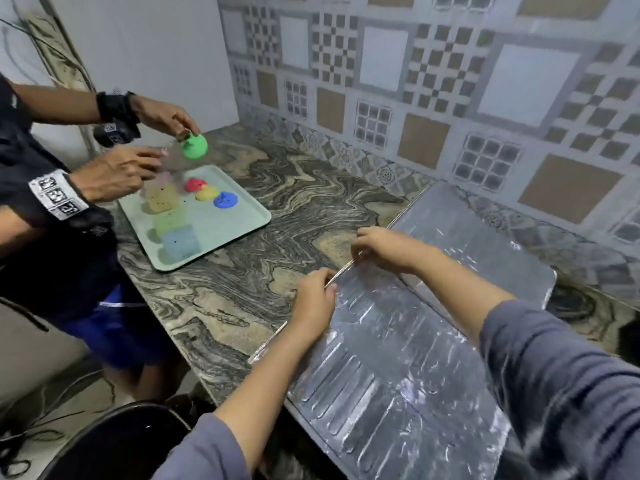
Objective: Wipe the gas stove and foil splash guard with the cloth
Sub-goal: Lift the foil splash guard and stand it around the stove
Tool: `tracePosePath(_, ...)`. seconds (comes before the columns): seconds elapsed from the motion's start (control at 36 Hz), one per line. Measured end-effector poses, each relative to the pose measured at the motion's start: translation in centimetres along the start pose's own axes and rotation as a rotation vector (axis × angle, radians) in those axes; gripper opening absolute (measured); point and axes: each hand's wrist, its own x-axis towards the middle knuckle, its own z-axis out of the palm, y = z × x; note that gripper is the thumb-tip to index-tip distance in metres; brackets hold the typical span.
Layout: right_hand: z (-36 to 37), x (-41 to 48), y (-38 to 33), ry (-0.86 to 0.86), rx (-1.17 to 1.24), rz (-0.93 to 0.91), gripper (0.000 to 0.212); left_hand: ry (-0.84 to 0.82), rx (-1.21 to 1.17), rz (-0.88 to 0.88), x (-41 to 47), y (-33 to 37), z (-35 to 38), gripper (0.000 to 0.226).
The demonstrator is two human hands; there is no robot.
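Observation:
The foil splash guard [408,341] lies flat and folded on the marble counter [263,258], silvery with embossed ridges. My left hand [313,299] pinches its left edge near the fold. My right hand [384,249] pinches the same edge a little farther back. No cloth and no gas stove show in this view.
Another person stands at the left, their hands [162,116] holding a green lump [194,146] over a pale green tray [242,220] with coloured dough and sponge blocks. A patterned tile wall [450,81] runs behind the counter. A dark round stool [114,441] sits below at the near left.

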Motion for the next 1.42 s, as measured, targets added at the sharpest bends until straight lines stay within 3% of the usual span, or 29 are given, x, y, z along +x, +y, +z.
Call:
tracePosePath(0.28, -12.6, -2.9, -0.9, 0.398, 0.077, 0.044, 0.013, 0.192, 0.165, 0.325, 4.8, 10.2, -9.8, 0.032)
tracePosePath(0.39, -16.0, -4.9, -1.3, 0.431, 0.156, 0.098, 0.028, 0.238, 0.233, 0.433, 4.9, 13.3, -12.5, 0.04)
tracePosePath(0.53, -18.7, -7.0, -1.5, 0.371, 0.247, 0.139, 0.027, 0.271, 0.287, 0.553, 4.4, 15.4, -13.8, 0.032)
tracePosePath(0.97, -16.4, -10.2, -1.7, 0.499, 0.297, 0.235, 0.028, 0.356, 0.388, 0.873, 3.6, 13.6, -11.1, 0.032)
tracePosePath(1.42, -16.3, -9.4, 0.0, 0.586, 0.255, 0.305, 0.036, 0.362, 0.312, 0.996, 5.2, 12.0, -11.5, 0.026)
